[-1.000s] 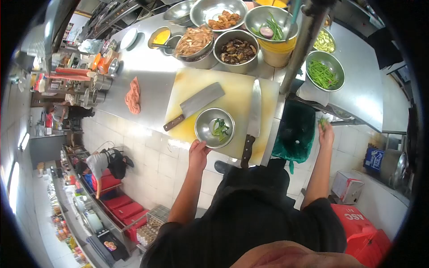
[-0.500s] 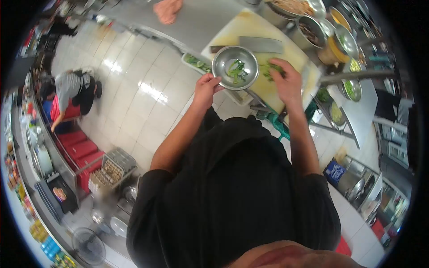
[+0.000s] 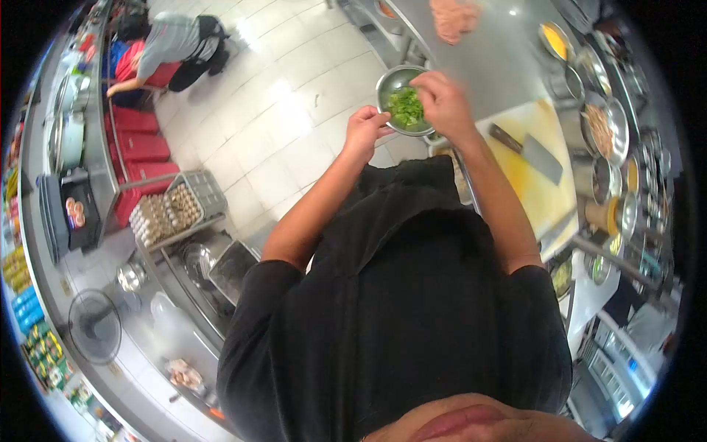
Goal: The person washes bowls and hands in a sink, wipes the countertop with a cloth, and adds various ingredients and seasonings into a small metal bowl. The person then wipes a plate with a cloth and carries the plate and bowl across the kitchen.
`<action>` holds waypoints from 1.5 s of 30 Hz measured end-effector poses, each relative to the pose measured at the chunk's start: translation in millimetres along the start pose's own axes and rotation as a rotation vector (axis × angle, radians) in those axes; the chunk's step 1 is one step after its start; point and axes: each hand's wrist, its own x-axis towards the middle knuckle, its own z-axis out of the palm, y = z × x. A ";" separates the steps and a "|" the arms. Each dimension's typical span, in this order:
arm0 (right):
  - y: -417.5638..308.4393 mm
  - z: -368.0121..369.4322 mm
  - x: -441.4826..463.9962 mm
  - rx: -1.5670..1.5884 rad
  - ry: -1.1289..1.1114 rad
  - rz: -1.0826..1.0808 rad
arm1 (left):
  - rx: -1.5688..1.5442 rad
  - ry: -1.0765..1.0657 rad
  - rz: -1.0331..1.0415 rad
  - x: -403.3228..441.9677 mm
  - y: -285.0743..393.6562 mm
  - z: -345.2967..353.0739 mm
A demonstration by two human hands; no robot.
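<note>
My left hand (image 3: 367, 132) grips the near left rim of a round metal bowl (image 3: 392, 78). Chopped green leaves (image 3: 404, 108) lie heaped inside it. My right hand (image 3: 445, 107) is over the bowl's right side, its fingers curled down and closed toward the greens. Whatever is between those fingertips is hidden. To the right, a cleaver (image 3: 542, 158) with a dark handle lies flat on a yellow-stained white cutting board (image 3: 515, 184).
A pinkish lump (image 3: 454, 20) sits on the steel counter (image 3: 501, 70). Several metal bowls and pots, including one with pale strips (image 3: 600, 129), line the right. A person (image 3: 173, 48) bends over red bins (image 3: 140, 158) at upper left. Egg trays (image 3: 158, 217) stand below.
My view has turned. Both hands and the bowl are now left of the board, over the floor beside the counter. My right hand moved from the board to the bowl, which holds more greens.
</note>
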 end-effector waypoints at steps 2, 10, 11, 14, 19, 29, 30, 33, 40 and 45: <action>34.5 39.3 12.9 -0.155 -0.124 -0.102 | -0.022 0.034 -0.005 13.8 9.7 -16.3; 35.0 71.3 153.9 -0.243 -0.490 0.036 | -0.040 0.165 -0.010 114.4 59.1 -60.5; 37.5 67.1 169.7 -0.303 -0.587 0.034 | -0.003 0.195 -0.014 129.0 67.5 -58.7; 81.3 61.1 221.5 0.020 -0.240 -0.073 | -0.002 0.220 -0.010 170.5 109.3 -51.5; 199.1 8.2 269.3 -0.298 0.077 0.372 | -0.034 0.281 0.048 219.7 152.8 -52.3; 248.3 56.0 344.1 -0.740 0.054 0.240 | -0.222 0.497 0.061 296.2 227.2 -133.9; 250.3 56.9 360.8 -0.682 0.019 0.214 | -0.221 0.505 0.052 305.2 232.3 -143.9; 275.8 71.4 408.4 -0.653 0.085 0.245 | -0.230 0.477 0.048 349.4 254.4 -178.4; 205.6 99.7 497.8 -0.973 -0.034 0.544 | -0.212 0.369 0.083 448.6 370.4 -242.7; 184.2 183.5 547.3 -0.367 0.100 0.419 | -0.125 0.304 0.062 515.9 438.1 -297.8</action>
